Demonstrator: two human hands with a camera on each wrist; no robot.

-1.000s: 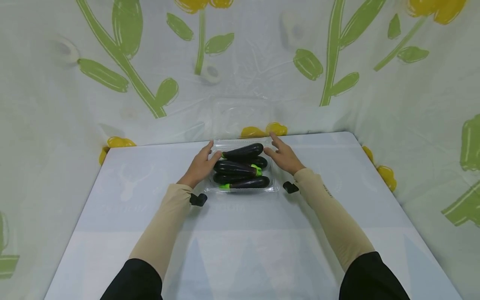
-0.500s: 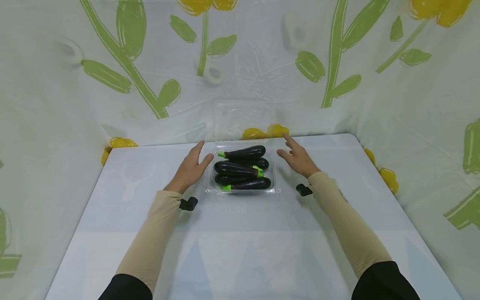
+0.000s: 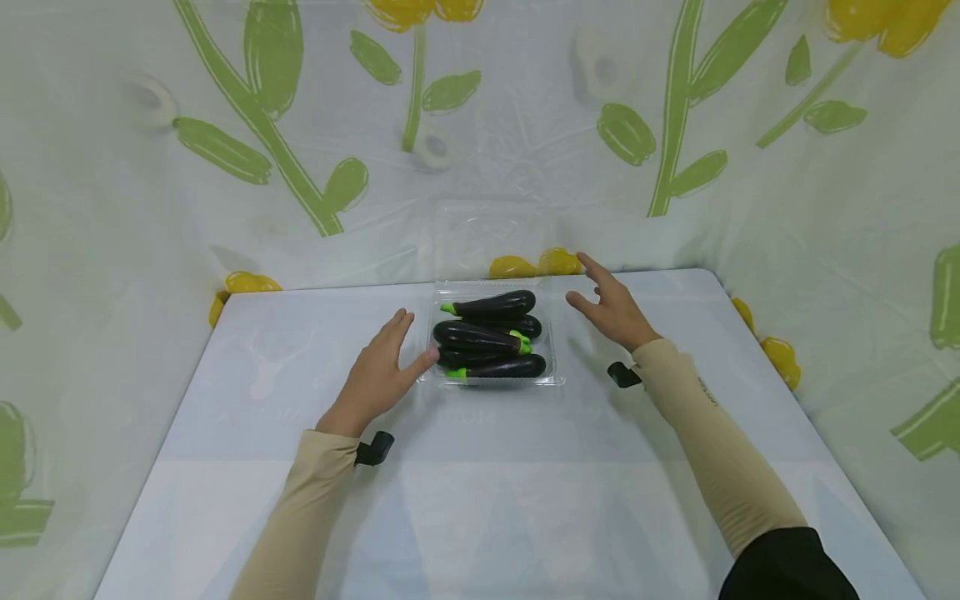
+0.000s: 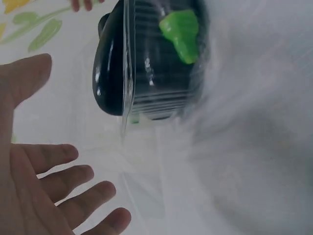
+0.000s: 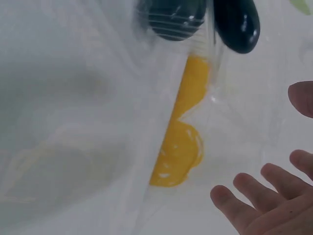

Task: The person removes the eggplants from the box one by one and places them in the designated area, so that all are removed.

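You have five eggplants (image 3: 476, 337), one clear box (image 3: 491, 382), one table (image 3: 480, 475), two hands (image 3: 372, 377), and two little black cameras (image 3: 375, 448), one on each wrist.

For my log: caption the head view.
Left hand and right hand flank eggplants in a clear container on a white table.

1. On the white table (image 3: 525, 433) stands a clear container (image 3: 517, 382), its lid (image 3: 480, 233) raised behind; in it lie dark eggplants (image 3: 480, 337) with green stems.
2. The left hand (image 3: 372, 379) is beside it — fingers extended.
3. The right hand (image 3: 615, 310) is on the other side — apart from the container.
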